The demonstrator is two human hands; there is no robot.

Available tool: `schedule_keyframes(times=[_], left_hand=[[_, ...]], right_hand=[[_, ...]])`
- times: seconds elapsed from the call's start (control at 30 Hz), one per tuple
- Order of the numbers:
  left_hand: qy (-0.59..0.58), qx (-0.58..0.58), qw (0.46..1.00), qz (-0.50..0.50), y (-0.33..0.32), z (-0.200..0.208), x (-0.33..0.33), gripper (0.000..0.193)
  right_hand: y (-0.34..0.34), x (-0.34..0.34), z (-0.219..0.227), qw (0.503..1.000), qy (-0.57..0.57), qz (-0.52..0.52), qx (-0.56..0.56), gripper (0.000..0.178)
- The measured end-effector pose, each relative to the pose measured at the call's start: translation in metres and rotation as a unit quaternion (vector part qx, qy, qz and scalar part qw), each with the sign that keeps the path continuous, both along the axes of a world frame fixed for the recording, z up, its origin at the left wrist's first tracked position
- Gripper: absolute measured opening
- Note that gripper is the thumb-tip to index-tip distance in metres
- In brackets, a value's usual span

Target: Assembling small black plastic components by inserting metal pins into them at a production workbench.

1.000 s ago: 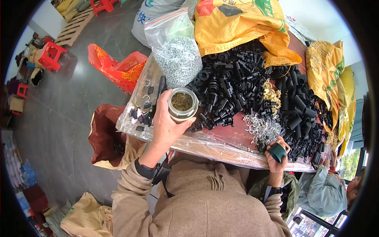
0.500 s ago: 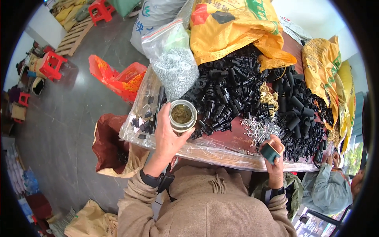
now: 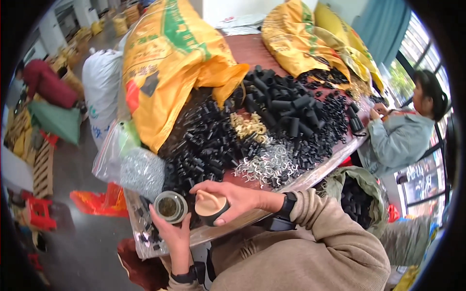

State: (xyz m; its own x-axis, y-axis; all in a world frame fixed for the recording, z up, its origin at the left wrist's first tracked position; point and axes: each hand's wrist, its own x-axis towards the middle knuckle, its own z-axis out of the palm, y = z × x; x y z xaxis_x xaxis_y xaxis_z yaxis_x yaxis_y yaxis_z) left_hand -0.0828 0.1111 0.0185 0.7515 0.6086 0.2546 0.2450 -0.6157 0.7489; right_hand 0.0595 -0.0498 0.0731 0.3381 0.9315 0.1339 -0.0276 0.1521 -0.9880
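Leftmost, a clear bag (image 3: 108,162) of small silvery pieces rests on the table (image 3: 243,44); next my left hand (image 3: 174,234) curls around the lidless glass jar (image 3: 183,208), then, just right of it, I grip the beige lid (image 3: 208,204) in my right hand (image 3: 239,200), silver hooks (image 3: 270,164) heaped beyond

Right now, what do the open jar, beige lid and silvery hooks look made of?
Open jar: likely glass, maybe clear plastic; glossy, see-through rim.
Beige lid: probably matte plastic; even colour, soft sheen.
Silvery hooks: likely bare or plated metal wire; bright glints.
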Motion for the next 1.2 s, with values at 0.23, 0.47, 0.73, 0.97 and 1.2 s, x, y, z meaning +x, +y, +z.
schedule_keyframes(times=[0.23,0.47,0.73,0.97,1.2], left_hand=[[0.030,0.088,0.996,-0.017,-0.003,-0.001,-0.017,0.091],[0.065,0.104,0.992,-0.029,-0.007,0.004,-0.017,0.085],[0.091,0.180,0.978,0.051,-0.025,0.025,-0.014,0.082],[0.100,0.062,0.987,0.108,-0.018,0.025,-0.011,0.101],[0.057,0.113,0.990,0.057,0.013,-0.031,-0.023,0.097]], right_hand=[[-0.008,0.008,-0.009,0.998,-0.054,-0.024,-0.012,0.078],[-0.015,0.013,-0.018,0.999,-0.042,-0.031,0.005,0.078],[0.002,0.016,-0.011,0.990,-0.120,-0.072,0.033,0.081],[0.065,-0.002,-0.025,0.936,-0.299,-0.137,0.126,0.084],[0.097,-0.016,-0.042,0.907,-0.385,-0.105,0.135,0.085]])
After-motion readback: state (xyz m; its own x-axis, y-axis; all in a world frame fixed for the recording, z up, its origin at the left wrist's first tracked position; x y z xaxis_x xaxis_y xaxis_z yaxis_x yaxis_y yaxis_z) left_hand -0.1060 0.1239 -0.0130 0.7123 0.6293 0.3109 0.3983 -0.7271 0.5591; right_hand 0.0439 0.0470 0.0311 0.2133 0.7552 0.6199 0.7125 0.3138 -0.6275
